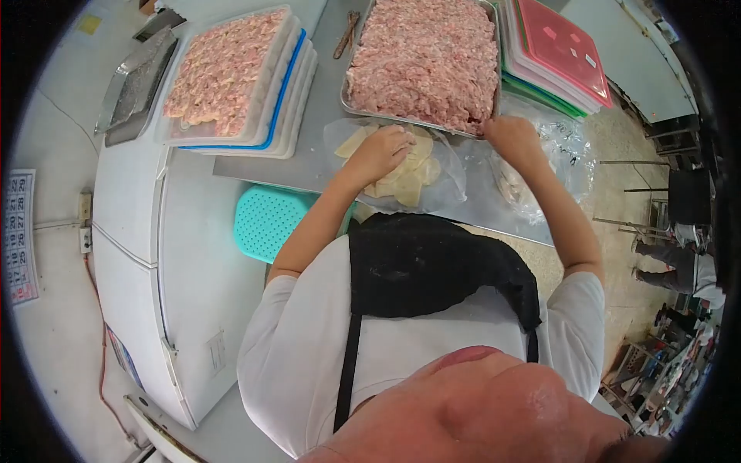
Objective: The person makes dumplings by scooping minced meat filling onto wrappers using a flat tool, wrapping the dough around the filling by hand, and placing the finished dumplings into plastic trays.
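My left hand [380, 153] is over the pile of pale yellow dumpling wrappers [409, 185], its fingers curled in around a wrapper. The wrappers lie loosely on a clear plastic sheet [455, 170] at the front of the metal table. My right hand [513, 141] is closed at the near right corner of a metal tray [417, 121] heaped with ground meat [424, 62]. Whatever its fingers grip is hidden. Beside that hand lies a clear plastic bag [567, 158] with something pale inside.
Stacked plastic trays [282, 92] at left carry rows of meat-filled pieces. Behind the right hand is a pile of coloured lids [559, 46]. A turquoise perforated basket [270, 220] sits below the table edge. Two brown sticks [346, 35] lie left of the meat. A person [679, 270] is far right.
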A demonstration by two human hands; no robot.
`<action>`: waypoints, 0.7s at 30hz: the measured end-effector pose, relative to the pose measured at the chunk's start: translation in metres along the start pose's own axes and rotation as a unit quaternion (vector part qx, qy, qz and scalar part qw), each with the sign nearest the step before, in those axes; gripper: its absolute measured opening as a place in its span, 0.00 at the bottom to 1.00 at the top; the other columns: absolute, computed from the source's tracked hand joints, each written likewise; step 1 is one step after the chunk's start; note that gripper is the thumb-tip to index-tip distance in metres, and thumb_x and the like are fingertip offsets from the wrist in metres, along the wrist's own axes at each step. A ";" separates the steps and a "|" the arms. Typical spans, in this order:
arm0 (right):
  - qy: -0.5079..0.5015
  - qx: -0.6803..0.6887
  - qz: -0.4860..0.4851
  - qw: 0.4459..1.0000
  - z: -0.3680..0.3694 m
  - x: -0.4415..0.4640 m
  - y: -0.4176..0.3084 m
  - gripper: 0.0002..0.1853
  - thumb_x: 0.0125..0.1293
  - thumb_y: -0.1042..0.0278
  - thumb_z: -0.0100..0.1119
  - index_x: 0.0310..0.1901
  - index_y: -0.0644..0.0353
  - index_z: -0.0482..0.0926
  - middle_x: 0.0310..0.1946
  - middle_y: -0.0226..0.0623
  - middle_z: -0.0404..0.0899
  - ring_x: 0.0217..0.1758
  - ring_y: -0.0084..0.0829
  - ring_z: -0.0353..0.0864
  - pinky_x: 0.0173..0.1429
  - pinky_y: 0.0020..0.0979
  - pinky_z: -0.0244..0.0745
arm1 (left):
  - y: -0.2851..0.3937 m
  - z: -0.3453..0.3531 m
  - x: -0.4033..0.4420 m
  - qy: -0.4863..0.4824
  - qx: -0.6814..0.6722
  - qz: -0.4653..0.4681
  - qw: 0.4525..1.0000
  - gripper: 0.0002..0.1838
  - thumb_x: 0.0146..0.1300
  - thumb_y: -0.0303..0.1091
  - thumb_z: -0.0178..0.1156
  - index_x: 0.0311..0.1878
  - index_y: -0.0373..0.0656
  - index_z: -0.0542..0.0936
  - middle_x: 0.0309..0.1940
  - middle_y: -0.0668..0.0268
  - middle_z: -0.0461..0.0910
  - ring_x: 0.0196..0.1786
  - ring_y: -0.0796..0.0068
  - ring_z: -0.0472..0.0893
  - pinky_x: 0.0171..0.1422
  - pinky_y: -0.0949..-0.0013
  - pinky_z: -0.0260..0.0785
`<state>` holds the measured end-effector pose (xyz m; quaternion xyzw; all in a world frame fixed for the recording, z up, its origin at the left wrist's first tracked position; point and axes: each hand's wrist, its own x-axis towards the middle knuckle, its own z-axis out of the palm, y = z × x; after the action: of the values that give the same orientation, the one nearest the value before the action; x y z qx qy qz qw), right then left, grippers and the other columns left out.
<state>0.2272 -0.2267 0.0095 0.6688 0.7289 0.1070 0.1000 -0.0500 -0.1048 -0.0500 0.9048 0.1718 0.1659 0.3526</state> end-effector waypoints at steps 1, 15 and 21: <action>-0.005 0.017 0.020 1.000 0.001 -0.005 -0.003 0.09 0.59 0.65 0.53 0.27 0.56 0.82 0.25 0.40 0.82 0.29 0.39 0.84 0.31 0.38 0.78 | -0.004 0.013 0.002 0.022 0.035 0.012 0.999 0.13 0.59 0.34 0.59 0.46 0.43 0.80 0.44 0.59 0.76 0.52 0.54 0.74 0.57 0.57 0.67; 0.068 0.083 -0.035 0.994 0.013 -0.009 0.011 0.13 0.64 0.58 0.52 0.29 0.56 0.80 0.24 0.39 0.79 0.29 0.39 0.83 0.30 0.40 0.76 | -0.004 0.042 0.007 0.145 0.060 -0.051 0.986 0.11 0.60 0.36 0.59 0.41 0.40 0.83 0.41 0.60 0.80 0.49 0.58 0.76 0.56 0.60 0.67; 0.062 0.273 0.066 0.958 0.021 -0.014 0.001 0.15 0.67 0.55 0.51 0.31 0.56 0.81 0.26 0.42 0.81 0.34 0.43 0.82 0.36 0.42 0.76 | 0.010 0.024 -0.001 0.280 -0.214 -0.163 0.922 0.09 0.62 0.30 0.59 0.43 0.36 0.82 0.38 0.62 0.80 0.43 0.70 0.79 0.52 0.70 0.69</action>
<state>0.2351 -0.2404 -0.0107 0.7091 0.6895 -0.0488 -0.1394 -0.0393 -0.1256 -0.0600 0.6837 0.3691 0.3850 0.4980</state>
